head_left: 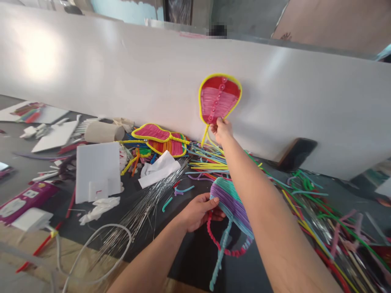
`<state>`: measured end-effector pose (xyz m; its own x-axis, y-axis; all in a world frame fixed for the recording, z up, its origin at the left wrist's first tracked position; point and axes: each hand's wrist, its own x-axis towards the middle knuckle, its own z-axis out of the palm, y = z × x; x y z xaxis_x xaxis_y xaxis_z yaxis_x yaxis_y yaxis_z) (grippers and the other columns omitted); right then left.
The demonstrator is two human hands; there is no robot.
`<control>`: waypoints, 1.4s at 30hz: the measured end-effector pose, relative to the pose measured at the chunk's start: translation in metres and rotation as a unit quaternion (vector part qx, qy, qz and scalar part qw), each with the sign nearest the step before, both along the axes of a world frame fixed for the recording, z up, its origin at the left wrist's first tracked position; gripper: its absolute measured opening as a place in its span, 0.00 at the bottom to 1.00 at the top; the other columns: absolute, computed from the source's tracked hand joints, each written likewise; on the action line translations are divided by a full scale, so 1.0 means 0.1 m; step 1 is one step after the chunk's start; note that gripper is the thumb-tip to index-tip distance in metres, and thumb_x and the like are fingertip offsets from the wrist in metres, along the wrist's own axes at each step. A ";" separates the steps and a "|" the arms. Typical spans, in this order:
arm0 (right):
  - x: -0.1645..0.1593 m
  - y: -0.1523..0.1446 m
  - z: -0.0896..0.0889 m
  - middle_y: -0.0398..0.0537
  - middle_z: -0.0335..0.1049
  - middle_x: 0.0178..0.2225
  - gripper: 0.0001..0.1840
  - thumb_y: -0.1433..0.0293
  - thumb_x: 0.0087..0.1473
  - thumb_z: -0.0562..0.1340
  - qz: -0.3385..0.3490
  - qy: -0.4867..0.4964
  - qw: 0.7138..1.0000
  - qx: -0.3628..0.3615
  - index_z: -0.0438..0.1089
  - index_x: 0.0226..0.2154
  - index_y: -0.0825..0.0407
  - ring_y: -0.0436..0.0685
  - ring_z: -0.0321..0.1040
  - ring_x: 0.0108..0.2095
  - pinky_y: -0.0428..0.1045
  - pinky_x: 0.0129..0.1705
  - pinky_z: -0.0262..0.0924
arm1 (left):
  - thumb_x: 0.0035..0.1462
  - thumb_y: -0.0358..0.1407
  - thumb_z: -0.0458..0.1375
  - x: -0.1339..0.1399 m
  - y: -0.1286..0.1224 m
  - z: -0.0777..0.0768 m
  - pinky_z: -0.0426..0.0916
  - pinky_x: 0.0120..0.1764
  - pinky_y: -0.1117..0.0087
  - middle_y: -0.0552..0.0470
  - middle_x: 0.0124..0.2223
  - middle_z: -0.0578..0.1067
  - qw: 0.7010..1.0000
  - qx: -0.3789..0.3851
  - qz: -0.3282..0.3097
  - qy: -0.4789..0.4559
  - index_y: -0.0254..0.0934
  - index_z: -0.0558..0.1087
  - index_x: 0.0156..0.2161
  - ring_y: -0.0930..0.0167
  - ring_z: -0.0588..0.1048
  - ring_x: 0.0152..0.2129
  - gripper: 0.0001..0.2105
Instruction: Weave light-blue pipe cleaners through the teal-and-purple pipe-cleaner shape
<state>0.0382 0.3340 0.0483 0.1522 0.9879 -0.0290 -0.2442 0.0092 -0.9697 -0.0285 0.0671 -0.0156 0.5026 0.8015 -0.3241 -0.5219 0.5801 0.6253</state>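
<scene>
My right hand (222,131) reaches forward and pinches the lower end of a pink and red pipe-cleaner fan (215,101), edged in yellow, with a line of beads down its middle. The fan is upright in front of the white board. Closer in, my left hand (202,212) grips the edge of a striped teal, purple and blue pipe-cleaner fan (229,203). From that piece hang a light-blue twisted stem (224,244) and a pink beaded-looking loop (233,253). My right forearm covers part of it. More yellow-edged pink pieces (152,132) lie behind, to the left.
A tall white board (137,77) stands along the table's back, with a dark phone (296,154) leaning on it. Thin metal wires (143,207), loose pipe cleaners (317,195), a paper cup (104,132), a purple power strip (29,199) and a white cable (128,248) lie about.
</scene>
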 end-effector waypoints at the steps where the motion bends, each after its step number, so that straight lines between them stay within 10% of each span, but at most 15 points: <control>1: -0.01 -0.01 -0.01 0.32 0.61 0.17 0.09 0.68 0.58 0.56 -0.007 0.016 1.000 0.004 0.56 0.27 0.49 0.42 0.63 0.17 0.37 0.20 0.61 | 0.46 0.42 0.66 0.00 0.00 0.00 0.70 0.32 0.70 0.49 0.29 0.76 1.000 0.001 0.000 0.000 0.31 0.71 0.34 0.73 0.75 0.24 0.16; 12: -0.03 0.00 0.17 0.32 0.62 0.17 0.08 0.70 0.60 0.52 -0.035 0.070 0.996 0.042 0.56 0.28 0.49 0.43 0.65 0.18 0.37 0.21 0.61 | 0.47 0.42 0.65 0.00 0.00 -0.01 0.70 0.33 0.70 0.49 0.28 0.76 1.000 0.000 0.002 -0.001 0.32 0.70 0.34 0.73 0.75 0.25 0.15; 22: -0.10 -0.04 -0.18 0.32 0.60 0.19 0.10 0.74 0.58 0.53 -0.038 0.080 0.996 0.010 0.54 0.26 0.49 0.43 0.67 0.19 0.40 0.28 0.67 | 0.48 0.41 0.65 -0.01 -0.01 0.02 0.70 0.32 0.71 0.48 0.29 0.76 1.000 0.003 0.002 -0.009 0.31 0.71 0.34 0.73 0.75 0.24 0.14; 42: -0.09 0.05 -0.22 0.33 0.63 0.18 0.08 0.75 0.56 0.56 0.013 -0.003 1.000 -0.022 0.58 0.26 0.51 0.43 0.65 0.18 0.40 0.25 0.65 | 0.46 0.41 0.67 0.00 0.00 0.00 0.71 0.31 0.71 0.50 0.27 0.76 1.000 -0.012 0.007 -0.013 0.32 0.70 0.33 0.72 0.76 0.23 0.15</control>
<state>0.0294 0.3385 0.0261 0.1267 0.9893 -0.0720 -0.2375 -0.0402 -0.9706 -0.0283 0.0672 -0.0151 0.4992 0.8010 -0.3304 -0.5465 0.5869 0.5974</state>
